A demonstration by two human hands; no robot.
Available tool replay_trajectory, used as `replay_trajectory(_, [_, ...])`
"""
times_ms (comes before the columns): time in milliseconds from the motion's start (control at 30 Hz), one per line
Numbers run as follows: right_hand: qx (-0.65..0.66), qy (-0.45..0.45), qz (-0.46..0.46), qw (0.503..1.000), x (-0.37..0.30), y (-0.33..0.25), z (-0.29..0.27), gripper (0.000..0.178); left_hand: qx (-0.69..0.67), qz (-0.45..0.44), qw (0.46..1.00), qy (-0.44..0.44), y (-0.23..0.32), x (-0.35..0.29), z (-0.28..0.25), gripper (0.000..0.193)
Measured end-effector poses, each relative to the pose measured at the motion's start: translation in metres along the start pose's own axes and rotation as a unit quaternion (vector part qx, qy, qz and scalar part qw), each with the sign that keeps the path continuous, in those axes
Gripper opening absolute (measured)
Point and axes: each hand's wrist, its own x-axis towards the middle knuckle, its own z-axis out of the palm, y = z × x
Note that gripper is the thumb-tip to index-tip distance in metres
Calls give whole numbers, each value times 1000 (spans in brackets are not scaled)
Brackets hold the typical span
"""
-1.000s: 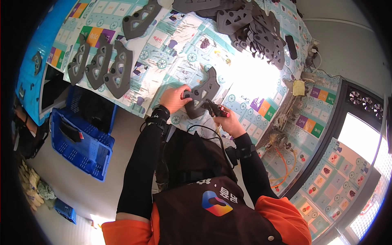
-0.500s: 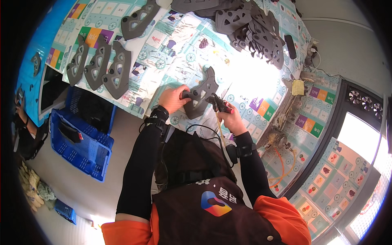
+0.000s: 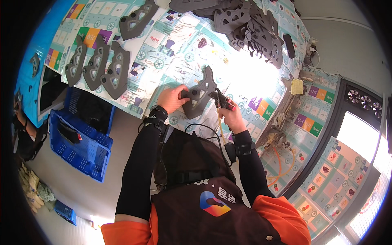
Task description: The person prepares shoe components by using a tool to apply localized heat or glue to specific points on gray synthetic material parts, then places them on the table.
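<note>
A dark grey moulded part with triangular cut-outs [image 3: 196, 107] lies at the near edge of the table. My left hand [image 3: 172, 99] grips its left side between thumb and fingers. In my right hand [image 3: 232, 118] is a small black hand tool with a red end [image 3: 221, 100], fingers wrapped round it. A thin yellowish hose hangs from the tool. Its front end is close to the part's right edge; I cannot tell whether they touch.
Similar grey parts [image 3: 116, 75] lie in a row at left, with another [image 3: 138, 20] behind them. A heap of such parts [image 3: 249, 30] fills the far right, beside a black oblong object [image 3: 289, 45]. Blue crates [image 3: 81, 153] stand below. Another person's hand [image 3: 29, 128] shows at far left.
The black tool has shifted slightly up and right relative to the grey part. My left hand keeps its hold. The whole view has moved a little.
</note>
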Motion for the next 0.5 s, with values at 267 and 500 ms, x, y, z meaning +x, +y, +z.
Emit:
replay_trajectory(267, [18, 36, -54, 998, -1, -3, 3, 24, 0, -5, 1000, -2, 2, -1, -1, 34])
replay_trajectory(500, [17, 38, -5, 999, 0, -13, 1, 21, -3, -6, 1000, 4, 1, -2, -2, 35])
